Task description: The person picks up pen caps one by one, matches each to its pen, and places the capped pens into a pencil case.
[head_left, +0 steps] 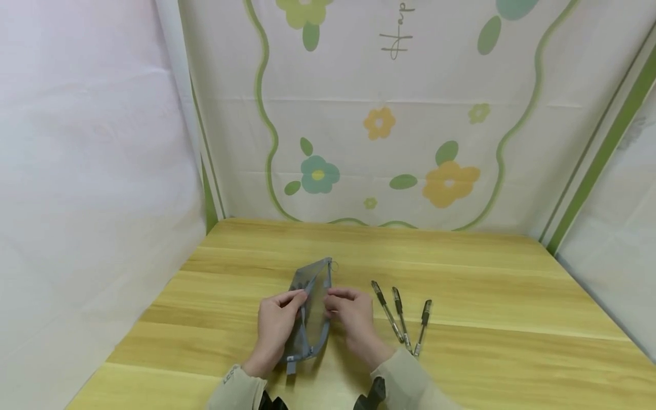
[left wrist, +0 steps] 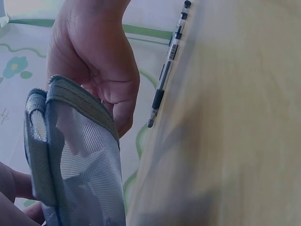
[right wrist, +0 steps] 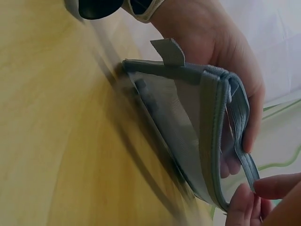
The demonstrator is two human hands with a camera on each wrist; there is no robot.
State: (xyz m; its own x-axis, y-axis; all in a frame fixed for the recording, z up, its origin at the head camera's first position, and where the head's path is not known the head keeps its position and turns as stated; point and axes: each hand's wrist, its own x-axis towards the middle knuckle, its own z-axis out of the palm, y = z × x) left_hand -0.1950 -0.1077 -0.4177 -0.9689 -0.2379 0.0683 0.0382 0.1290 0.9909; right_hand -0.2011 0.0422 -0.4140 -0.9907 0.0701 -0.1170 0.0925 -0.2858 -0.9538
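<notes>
A grey-blue mesh zip pouch [head_left: 295,343] stands on the table with its mouth spread apart. My left hand [head_left: 274,322] pinches the left side of its rim between thumb and fingers. On the opposite side, my right hand [head_left: 353,316] pinches the other edge of the mouth. The right wrist view shows the pouch's mesh wall [right wrist: 174,117] with a dark shape behind it that I cannot identify. Three pens with black caps lie right of my right hand: a left pen [head_left: 388,312], a middle pen [head_left: 402,319] and a right pen [head_left: 422,327].
The wood-grain table [head_left: 487,359] extends to both sides. A white cloth with printed flowers [head_left: 379,122] hangs behind it, and a white side sheet [head_left: 97,171] borders the left. A small ring [head_left: 335,266] hangs at the pouch's far corner.
</notes>
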